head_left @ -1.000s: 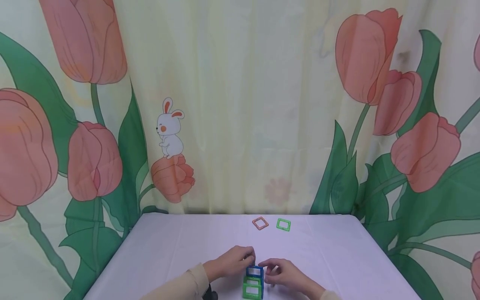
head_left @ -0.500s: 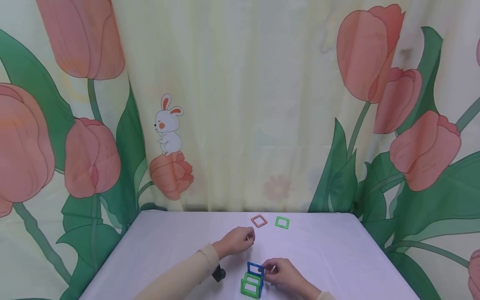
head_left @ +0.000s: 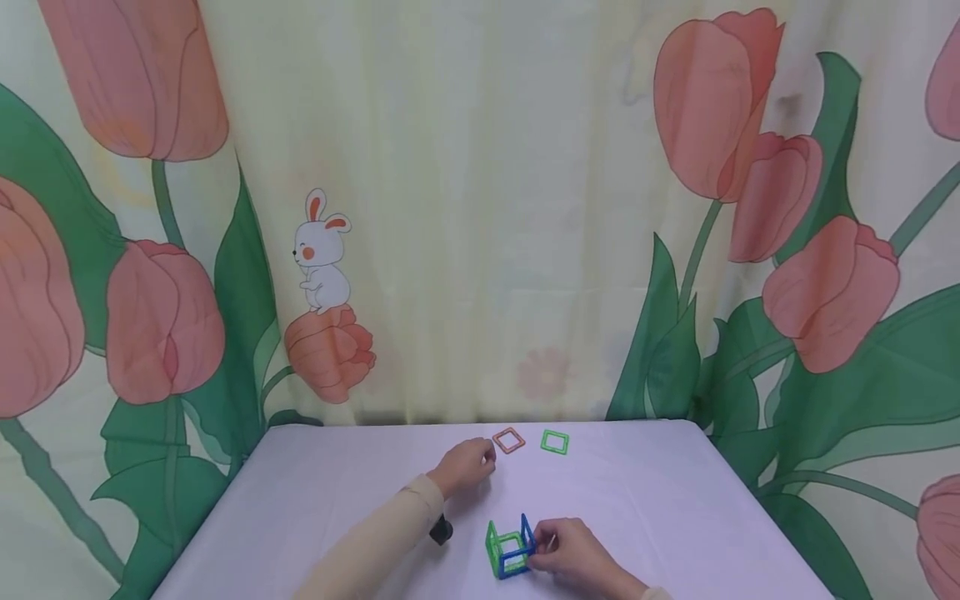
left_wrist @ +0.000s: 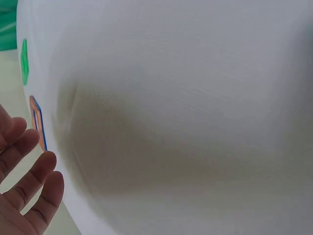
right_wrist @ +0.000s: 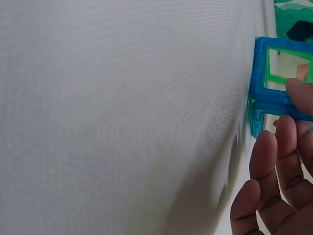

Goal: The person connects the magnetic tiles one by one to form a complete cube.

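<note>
Right hand (head_left: 568,552) pinches a blue frame (right_wrist: 274,98) of the small blue-and-green box (head_left: 516,552) standing on the pale table (head_left: 630,500). Left hand (head_left: 463,465), fingers loosely bent, is just beside an orange square (head_left: 517,447); a green square (head_left: 553,452) lies to its right, near the tulip-printed curtain (head_left: 450,250).

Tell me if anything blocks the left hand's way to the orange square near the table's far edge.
Nothing visible does: the left hand is close beside the orange square, with no other thing between. The green square lies past it, and the joined squares stand nearer the person.
</note>
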Available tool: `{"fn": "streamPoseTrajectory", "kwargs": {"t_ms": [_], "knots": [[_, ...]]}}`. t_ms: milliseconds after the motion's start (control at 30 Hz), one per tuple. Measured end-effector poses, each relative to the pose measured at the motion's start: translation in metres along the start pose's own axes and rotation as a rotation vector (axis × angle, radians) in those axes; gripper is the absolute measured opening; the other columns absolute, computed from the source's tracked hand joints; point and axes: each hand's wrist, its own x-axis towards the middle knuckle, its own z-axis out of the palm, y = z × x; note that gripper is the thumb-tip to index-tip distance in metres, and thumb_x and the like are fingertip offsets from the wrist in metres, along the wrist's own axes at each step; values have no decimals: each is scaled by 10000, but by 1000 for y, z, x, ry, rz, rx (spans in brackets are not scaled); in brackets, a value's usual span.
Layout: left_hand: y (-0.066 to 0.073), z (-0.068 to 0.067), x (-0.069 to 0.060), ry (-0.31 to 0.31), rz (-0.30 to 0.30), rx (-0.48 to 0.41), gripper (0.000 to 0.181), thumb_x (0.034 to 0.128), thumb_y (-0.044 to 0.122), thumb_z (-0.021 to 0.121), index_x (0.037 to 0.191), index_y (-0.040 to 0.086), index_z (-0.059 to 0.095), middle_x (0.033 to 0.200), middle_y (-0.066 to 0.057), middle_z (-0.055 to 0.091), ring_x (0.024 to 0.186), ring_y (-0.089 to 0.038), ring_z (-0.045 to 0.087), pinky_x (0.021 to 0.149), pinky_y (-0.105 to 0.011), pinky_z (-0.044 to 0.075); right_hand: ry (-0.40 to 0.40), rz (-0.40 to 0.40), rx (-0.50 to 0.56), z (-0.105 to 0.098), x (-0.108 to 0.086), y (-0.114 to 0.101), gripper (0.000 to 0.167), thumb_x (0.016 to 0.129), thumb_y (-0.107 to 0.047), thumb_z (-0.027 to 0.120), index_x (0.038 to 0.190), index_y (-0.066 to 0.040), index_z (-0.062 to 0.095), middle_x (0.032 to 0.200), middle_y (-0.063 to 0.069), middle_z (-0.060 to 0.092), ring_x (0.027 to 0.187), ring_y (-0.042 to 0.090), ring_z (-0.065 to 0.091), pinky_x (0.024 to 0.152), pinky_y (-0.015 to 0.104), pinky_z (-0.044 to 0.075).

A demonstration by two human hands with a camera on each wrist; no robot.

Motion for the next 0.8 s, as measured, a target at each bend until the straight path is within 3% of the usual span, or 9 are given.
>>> {"fn": "streamPoseTrajectory", "kwargs": {"t_ms": [167,267,467,633,700,800], "knots": [[-4,9,13,25,68,126,268,907,156,668,1160,84,716,1115,-67,701,950,-232,679,864,-366,560,8,17,-21,0,-3,0,220,781,-207,864,754,-168,650,681,-100,606,600,64,504,558,222,361],[-3,14,17,29,111,191,375,928,152,663,1291,62,682,1289,-95,672,1075,-293,681,942,-394,555,13,41,-25,0,-4,2,236,788,-214,868,746,-173,639,660,-104,591,598,66,494,572,225,353],[-1,31,11,21,120,339,419,1013,232,590,1425,159,626,1481,1,605,1248,-324,607,970,-471,538,5,65,9,5,-7,3,219,799,-209,869,776,-167,655,658,-94,585,610,69,495,605,227,354],[0,36,10,140,188,426,297,995,280,652,1269,202,739,1299,42,723,1015,-229,625,798,-374,533,12,37,6,4,-7,1,216,794,-207,869,777,-164,658,658,-98,591,603,60,502,602,225,363],[-1,36,15,202,217,419,224,951,279,719,1151,211,795,1147,60,775,882,-185,604,706,-321,495,20,31,-7,3,-7,1,224,793,-210,868,769,-168,649,652,-102,586,599,57,500,595,227,361],[-2,37,22,248,214,370,117,886,265,803,990,224,838,931,92,794,767,-134,576,667,-284,470,29,41,-16,2,-7,2,238,792,-220,866,759,-172,636,642,-107,574,601,56,494,591,229,352]]}}
